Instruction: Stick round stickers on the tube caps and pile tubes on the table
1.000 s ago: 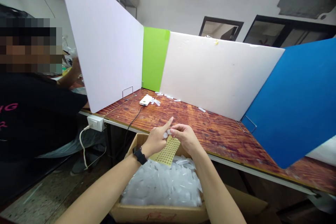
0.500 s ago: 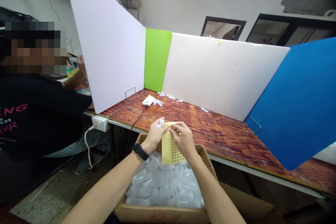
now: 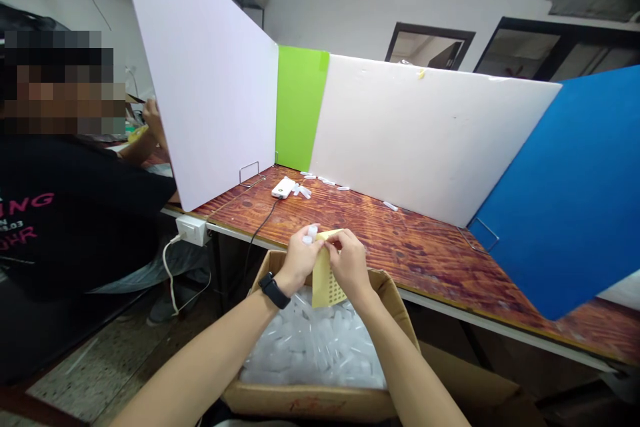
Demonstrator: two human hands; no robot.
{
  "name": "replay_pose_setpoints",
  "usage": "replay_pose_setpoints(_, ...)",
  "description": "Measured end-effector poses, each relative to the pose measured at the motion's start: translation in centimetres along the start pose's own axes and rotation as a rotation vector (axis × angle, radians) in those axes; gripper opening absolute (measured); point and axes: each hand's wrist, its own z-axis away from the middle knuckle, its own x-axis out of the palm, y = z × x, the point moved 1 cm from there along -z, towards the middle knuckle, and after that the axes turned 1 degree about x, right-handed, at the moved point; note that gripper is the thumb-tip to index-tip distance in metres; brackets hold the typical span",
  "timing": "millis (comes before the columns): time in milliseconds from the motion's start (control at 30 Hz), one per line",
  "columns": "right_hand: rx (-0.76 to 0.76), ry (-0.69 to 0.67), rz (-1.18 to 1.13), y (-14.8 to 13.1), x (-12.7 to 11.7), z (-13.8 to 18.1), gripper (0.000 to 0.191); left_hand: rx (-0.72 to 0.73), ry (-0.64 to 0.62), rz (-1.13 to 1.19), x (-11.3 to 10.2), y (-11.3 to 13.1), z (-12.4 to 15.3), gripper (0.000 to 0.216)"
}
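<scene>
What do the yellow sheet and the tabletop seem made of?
The yellow sheet looks like thin paper backing: it curves softly at the top. The tabletop looks like glossy wood-grain laminate, given its even sheen, though varnished wood is possible.

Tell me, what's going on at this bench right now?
A person holds a yellow sheet over a cardboard box full of clear plastic pieces. The left hand pinches a small clear piece by the sheet's top edge; the right hand grips the sheet. A co-worker sits to the left, beyond a white panel.
</scene>
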Motion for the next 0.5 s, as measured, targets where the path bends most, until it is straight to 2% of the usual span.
replay_pose_setpoints(167, 0.019, 0.016, -0.026, 0.12, -0.12, -0.02, 0.01, 0.102, 0.002, -0.134, -0.13, 0.02, -0.16, 0.037)
replay_pose_setpoints(300, -0.004, 0.014, 0.027, -0.39, -0.25, 0.22, 0.015, 0.1, -0.005, -0.168, -0.13, -0.07, -0.1, 0.036)
replay_pose_setpoints(500, -0.022, 0.005, 0.025, -0.45, -0.32, 0.28, 0.013, 0.124, -0.005, -0.228, -0.23, -0.1, -0.12, 0.036)
